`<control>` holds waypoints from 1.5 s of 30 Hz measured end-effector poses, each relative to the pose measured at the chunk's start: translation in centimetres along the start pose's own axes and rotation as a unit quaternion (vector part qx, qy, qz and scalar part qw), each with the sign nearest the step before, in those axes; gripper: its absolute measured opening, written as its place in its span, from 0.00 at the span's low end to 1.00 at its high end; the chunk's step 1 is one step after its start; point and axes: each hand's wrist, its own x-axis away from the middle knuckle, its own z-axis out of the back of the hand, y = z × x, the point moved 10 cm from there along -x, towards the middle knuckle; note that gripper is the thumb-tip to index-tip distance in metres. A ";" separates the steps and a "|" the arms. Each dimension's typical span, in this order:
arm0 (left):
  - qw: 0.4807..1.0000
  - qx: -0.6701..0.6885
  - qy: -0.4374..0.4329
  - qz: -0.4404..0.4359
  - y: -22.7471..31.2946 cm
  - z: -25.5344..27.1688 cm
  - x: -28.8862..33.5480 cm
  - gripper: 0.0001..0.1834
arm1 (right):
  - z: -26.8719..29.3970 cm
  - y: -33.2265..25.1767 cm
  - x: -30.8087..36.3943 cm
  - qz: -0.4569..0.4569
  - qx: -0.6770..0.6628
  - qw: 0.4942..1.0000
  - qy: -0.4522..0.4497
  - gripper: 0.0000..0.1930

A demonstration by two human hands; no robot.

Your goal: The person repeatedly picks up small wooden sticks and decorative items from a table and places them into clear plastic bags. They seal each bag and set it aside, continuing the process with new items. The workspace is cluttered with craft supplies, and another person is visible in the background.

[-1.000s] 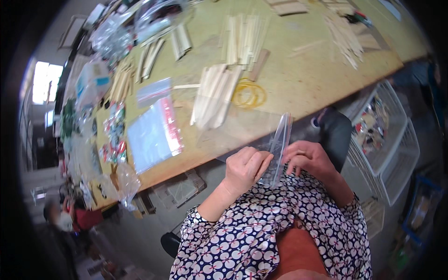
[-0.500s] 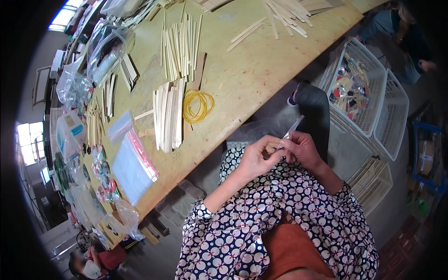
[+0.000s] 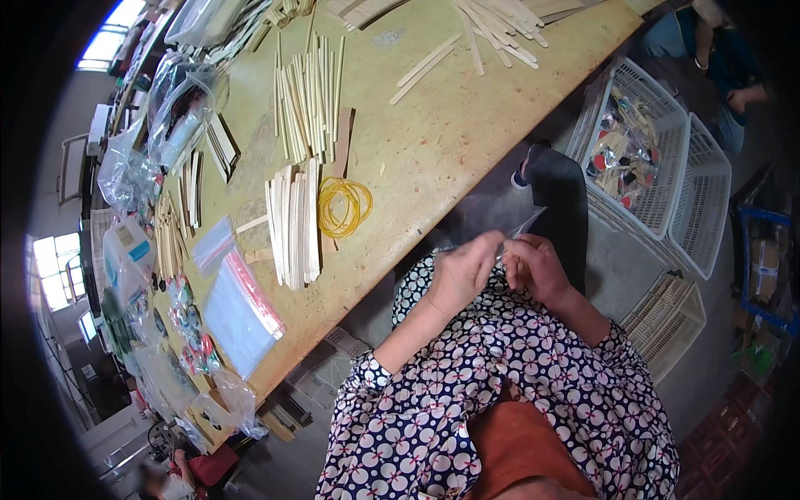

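Above my lap, a clear plastic bag (image 3: 527, 220) is held between my two hands, its pointed corner sticking up beyond the fingers. My left hand (image 3: 467, 268) is closed, fingertips pinching the bag's edge. Close beside it, my right hand (image 3: 540, 268) has curled fingers and thumb on the same edge. Whatever lies inside the bag is hidden by the hands. On the table to the left are a stack of flat wooden sticks (image 3: 292, 229), yellow rubber bands (image 3: 344, 208) and a pile of flat clear zip bags (image 3: 237, 317) with red-striped tops.
Round wooden sticks (image 3: 308, 100) and loose flat sticks (image 3: 500, 29) lie farther back on the table (image 3: 400, 150). Filled plastic bags line its left side. White plastic baskets (image 3: 679, 208) stand on the floor at right, one holding packed bags. Another person (image 3: 708, 67) sits at far right.
My left hand has turned and lifted slightly, its fingers now drawn together at the bag's edge. My right fingers have loosened a little. The view has shifted slightly.
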 end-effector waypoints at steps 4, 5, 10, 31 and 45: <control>0.992 -0.070 -0.101 -0.021 0.6 -1.1 -0.1 0.05 | 1.1 0.8 -0.7 -0.035 -0.105 0.994 0.002 0.13; 0.993 -0.083 -0.084 -0.020 0.1 -1.2 0.0 0.08 | 1.5 0.1 -0.7 -0.013 -0.045 0.999 0.007 0.12; 0.986 -0.144 -0.054 -0.065 1.1 0.5 0.3 0.12 | -3.8 -10.8 5.1 0.431 0.412 0.801 0.051 0.10; 0.809 -0.493 0.248 0.203 -12.0 48.9 4.9 0.16 | -9.5 -7.1 5.3 0.393 0.700 0.584 -0.120 0.02; 0.831 -0.329 0.107 0.435 -26.4 59.9 12.0 0.18 | -8.6 -7.7 3.3 0.376 0.742 0.553 -0.034 0.05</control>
